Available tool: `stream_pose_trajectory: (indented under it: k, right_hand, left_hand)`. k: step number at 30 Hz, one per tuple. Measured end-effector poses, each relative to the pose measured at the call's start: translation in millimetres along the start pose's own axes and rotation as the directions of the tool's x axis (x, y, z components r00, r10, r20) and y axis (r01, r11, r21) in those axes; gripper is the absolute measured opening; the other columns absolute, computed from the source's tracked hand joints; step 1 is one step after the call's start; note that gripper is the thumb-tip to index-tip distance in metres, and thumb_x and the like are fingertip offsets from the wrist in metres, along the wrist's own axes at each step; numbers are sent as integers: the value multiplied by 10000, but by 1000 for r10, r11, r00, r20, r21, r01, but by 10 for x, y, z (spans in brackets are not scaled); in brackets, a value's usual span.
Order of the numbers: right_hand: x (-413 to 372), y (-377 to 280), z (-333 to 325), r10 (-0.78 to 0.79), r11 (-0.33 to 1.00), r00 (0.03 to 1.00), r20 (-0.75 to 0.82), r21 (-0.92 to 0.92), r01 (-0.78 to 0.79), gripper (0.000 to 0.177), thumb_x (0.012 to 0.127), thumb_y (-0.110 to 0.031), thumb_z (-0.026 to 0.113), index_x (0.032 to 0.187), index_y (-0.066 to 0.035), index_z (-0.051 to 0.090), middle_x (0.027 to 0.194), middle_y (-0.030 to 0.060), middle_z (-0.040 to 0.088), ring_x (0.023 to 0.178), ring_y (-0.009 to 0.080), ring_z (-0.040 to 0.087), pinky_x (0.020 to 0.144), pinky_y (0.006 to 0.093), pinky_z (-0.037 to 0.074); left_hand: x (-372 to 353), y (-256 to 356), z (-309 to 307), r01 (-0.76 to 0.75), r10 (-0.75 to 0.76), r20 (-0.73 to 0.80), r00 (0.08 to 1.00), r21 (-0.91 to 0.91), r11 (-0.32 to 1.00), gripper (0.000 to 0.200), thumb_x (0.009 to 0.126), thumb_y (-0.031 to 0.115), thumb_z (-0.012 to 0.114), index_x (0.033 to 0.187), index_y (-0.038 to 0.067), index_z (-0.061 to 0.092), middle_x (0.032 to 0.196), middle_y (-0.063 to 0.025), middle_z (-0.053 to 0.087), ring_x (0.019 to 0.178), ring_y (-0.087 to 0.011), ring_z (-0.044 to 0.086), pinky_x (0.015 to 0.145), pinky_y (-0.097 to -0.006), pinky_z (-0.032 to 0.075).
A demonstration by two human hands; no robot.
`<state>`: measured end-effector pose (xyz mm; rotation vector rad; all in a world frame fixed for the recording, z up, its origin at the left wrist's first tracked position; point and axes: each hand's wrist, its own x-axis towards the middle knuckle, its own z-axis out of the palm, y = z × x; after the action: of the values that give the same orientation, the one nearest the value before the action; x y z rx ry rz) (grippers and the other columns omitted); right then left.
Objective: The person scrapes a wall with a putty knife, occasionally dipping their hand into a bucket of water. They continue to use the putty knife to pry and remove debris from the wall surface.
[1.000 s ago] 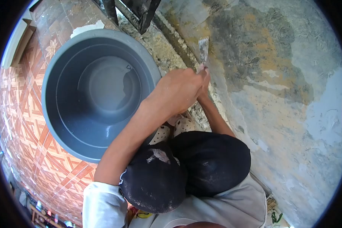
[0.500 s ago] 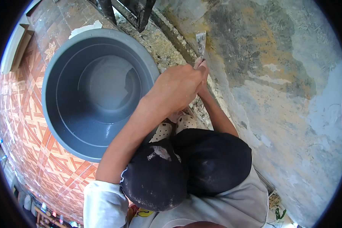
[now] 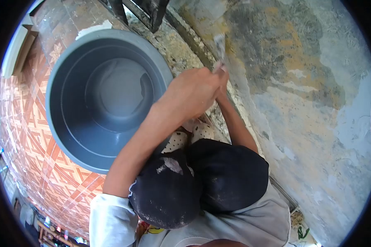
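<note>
A putty knife [image 3: 220,44] points away from me, its pale, smeared blade blurred against the stained wall. My left hand [image 3: 196,91] is closed at its handle, back of the hand upward. Beyond it, my right hand [image 3: 222,80] is closed around the same handle, mostly covered by the left one. The handle itself is nearly all hidden by the fingers. Close to my left forearm stands a large grey plastic tub [image 3: 55,119], with what looks like a little water at its bottom.
The plastered wall [image 3: 301,123] with dark damp patches rises on the right. A rough, broken concrete strip [image 3: 175,53] runs along its base. Dark metal legs [image 3: 154,16] stand at the top. Patterned orange tiles [image 3: 33,123] lie left; my knees [image 3: 235,177] are below.
The blade has shifted slightly and is now smeared by motion. Both hands keep their hold with only a small movement. The tub stays in place.
</note>
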<state>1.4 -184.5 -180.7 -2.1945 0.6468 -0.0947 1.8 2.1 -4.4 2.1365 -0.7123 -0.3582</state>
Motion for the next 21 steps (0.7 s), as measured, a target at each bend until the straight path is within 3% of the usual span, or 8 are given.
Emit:
stream_pose_trajectory:
  k: [4,7,10,13,18,21]
  right_hand:
    - [-28,-212,73,-9,988,1000,5,-155,10,418,969,-292,404,787,75,490,666,285,546,641,409,563,631,483,424]
    - [43,-113,19,-154,973,988,4,-173,152,429,976,-290,392,795,85,498,678,290,550,638,405,566,630,484,422]
    - [-36,-116,-109,66,998,996,54,-21,-65,440,977,-275,389,763,92,505,708,313,554,672,456,553,646,489,420]
    - [199,-312,-30,-66,973,995,73,-218,81,422,971,-263,401,780,94,520,735,321,559,719,486,550,645,495,419]
    - [-1,-174,-121,-34,995,994,107,-95,44,431,964,-278,414,790,92,551,763,331,565,789,502,556,660,512,420]
    - [75,-106,-24,-51,995,994,93,-83,59,429,943,-285,444,785,98,552,777,343,567,807,509,557,670,515,423]
  left_hand:
    - [-4,9,-10,25,-27,58,998,24,999,228,871,154,554,1020,-17,570,696,-234,592,746,-408,601,671,-480,470]
    - [-4,16,50,33,-36,77,996,46,998,236,874,157,551,1032,-17,572,686,-234,586,744,-410,600,674,-480,472]
    - [-10,-13,-32,26,-26,24,999,25,999,242,875,159,551,1038,-18,573,684,-235,585,738,-410,599,676,-484,470]
    - [-4,-11,31,40,-41,39,998,46,998,252,872,159,554,1053,-15,573,691,-239,588,737,-411,600,679,-488,469]
    - [-13,-8,-27,-3,3,-17,1000,-9,1000,247,866,151,558,1056,-5,582,698,-244,595,744,-406,604,689,-488,471]
    - [-5,28,-1,62,-64,34,997,58,996,245,863,151,561,1052,-3,588,699,-240,599,749,-406,605,696,-488,472]
